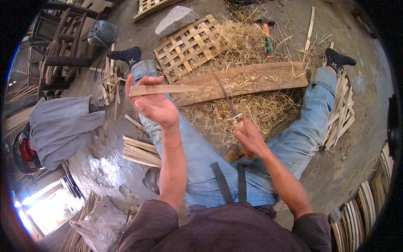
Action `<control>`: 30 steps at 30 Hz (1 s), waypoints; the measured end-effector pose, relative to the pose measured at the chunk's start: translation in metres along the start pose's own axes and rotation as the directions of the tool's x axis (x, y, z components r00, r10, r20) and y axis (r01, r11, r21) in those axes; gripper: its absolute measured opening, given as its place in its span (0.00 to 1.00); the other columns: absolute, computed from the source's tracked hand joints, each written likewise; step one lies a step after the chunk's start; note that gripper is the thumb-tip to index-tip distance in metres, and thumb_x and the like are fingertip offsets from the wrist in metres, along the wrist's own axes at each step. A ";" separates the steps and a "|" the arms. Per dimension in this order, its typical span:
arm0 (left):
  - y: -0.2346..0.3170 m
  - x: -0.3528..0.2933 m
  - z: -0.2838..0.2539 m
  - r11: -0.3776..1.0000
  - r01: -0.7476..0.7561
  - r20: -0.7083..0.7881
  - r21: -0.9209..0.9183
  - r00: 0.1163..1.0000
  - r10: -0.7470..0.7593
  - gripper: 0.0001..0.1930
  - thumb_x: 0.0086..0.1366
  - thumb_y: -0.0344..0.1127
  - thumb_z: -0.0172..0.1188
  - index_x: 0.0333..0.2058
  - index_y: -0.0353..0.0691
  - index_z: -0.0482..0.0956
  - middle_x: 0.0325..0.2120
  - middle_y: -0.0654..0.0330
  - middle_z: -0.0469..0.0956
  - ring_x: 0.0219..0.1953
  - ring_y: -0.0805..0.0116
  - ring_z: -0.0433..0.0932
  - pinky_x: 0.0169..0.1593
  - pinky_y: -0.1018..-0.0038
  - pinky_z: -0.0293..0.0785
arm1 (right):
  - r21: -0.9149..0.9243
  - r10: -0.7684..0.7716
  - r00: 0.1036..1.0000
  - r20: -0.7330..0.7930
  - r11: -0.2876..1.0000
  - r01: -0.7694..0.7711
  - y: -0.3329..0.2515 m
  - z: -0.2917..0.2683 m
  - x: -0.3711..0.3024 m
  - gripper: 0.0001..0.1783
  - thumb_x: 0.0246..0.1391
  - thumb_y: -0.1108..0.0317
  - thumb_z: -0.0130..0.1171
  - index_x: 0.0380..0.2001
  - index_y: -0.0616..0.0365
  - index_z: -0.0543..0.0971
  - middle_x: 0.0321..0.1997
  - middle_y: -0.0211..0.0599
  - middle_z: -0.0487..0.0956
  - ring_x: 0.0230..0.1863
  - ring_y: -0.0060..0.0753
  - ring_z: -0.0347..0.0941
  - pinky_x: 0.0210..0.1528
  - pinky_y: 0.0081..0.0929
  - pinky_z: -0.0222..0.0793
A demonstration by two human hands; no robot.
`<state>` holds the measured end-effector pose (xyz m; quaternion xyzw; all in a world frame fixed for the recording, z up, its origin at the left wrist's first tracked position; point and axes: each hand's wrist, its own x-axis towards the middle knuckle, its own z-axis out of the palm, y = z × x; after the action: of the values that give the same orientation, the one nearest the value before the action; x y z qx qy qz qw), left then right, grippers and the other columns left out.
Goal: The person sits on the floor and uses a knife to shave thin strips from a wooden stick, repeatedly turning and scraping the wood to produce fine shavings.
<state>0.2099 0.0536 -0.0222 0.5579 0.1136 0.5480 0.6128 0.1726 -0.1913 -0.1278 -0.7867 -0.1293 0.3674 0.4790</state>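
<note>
Strip (170, 89) — judged light, springy, splinter-prone; best held at the broad end, lying across the half-open left hand (158, 107). Right hand (252, 138): clamped on knife (230, 103).

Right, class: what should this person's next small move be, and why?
Probably draw the knife along the pale strip: the left hand supports the strip, the right hand grips the knife with its blade near the strip's far end, and curled shavings around the plank suggest paring.
</note>
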 end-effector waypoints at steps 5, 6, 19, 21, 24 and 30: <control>0.004 0.013 -0.022 0.949 0.201 0.212 -0.243 0.966 -0.150 0.24 0.69 0.62 0.44 0.33 0.45 0.67 0.25 0.68 0.61 0.27 0.77 0.60 0.36 0.76 0.63 | -0.102 -0.217 0.973 -0.077 0.973 0.209 -0.021 0.021 0.013 0.20 0.50 0.66 0.55 0.43 0.67 0.67 0.30 0.60 0.77 0.36 0.62 0.76 0.39 0.50 0.70; 0.003 0.012 -0.021 0.959 0.188 0.172 -0.214 0.973 -0.153 0.23 0.70 0.61 0.44 0.32 0.45 0.66 0.25 0.68 0.60 0.26 0.77 0.59 0.35 0.76 0.62 | -0.146 -0.157 0.987 -0.037 0.978 0.150 -0.024 0.029 0.022 0.20 0.51 0.66 0.55 0.44 0.67 0.67 0.30 0.60 0.77 0.35 0.63 0.76 0.38 0.50 0.70; -0.001 0.002 -0.037 0.990 0.070 -0.078 -0.122 0.994 -0.080 0.19 0.69 0.57 0.49 0.28 0.49 0.63 0.23 0.71 0.59 0.24 0.79 0.58 0.33 0.77 0.61 | -0.175 -0.033 0.998 0.046 0.984 0.040 -0.036 0.056 0.048 0.21 0.54 0.63 0.52 0.42 0.74 0.68 0.28 0.64 0.78 0.34 0.63 0.77 0.40 0.51 0.73; 0.003 -0.004 -0.037 0.992 0.087 -0.115 -0.096 0.988 -0.098 0.20 0.68 0.58 0.50 0.27 0.50 0.63 0.23 0.71 0.59 0.24 0.79 0.58 0.33 0.77 0.61 | -0.266 0.069 0.990 0.119 0.963 -0.035 -0.034 0.048 0.040 0.21 0.54 0.62 0.52 0.41 0.74 0.68 0.28 0.63 0.78 0.34 0.64 0.77 0.40 0.51 0.73; 0.004 -0.003 -0.029 0.985 0.102 -0.100 -0.136 0.988 -0.116 0.20 0.67 0.58 0.51 0.28 0.50 0.63 0.23 0.71 0.59 0.24 0.79 0.58 0.33 0.77 0.61 | -0.338 0.078 0.996 0.036 0.939 -0.061 0.009 0.036 0.057 0.22 0.54 0.62 0.54 0.41 0.73 0.68 0.28 0.64 0.77 0.33 0.64 0.76 0.39 0.49 0.73; 0.007 -0.006 -0.028 0.995 0.052 -0.045 -0.082 0.997 -0.056 0.19 0.71 0.57 0.45 0.29 0.50 0.61 0.24 0.69 0.59 0.23 0.79 0.57 0.31 0.79 0.58 | -0.330 0.092 0.994 0.057 0.941 -0.069 0.000 0.021 0.046 0.22 0.53 0.62 0.56 0.43 0.72 0.67 0.29 0.64 0.77 0.35 0.66 0.75 0.40 0.51 0.71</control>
<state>0.1827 0.0624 -0.0292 0.5163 0.1210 0.5485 0.6465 0.1902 -0.1517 -0.1544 -0.8464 -0.1734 0.3879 0.3212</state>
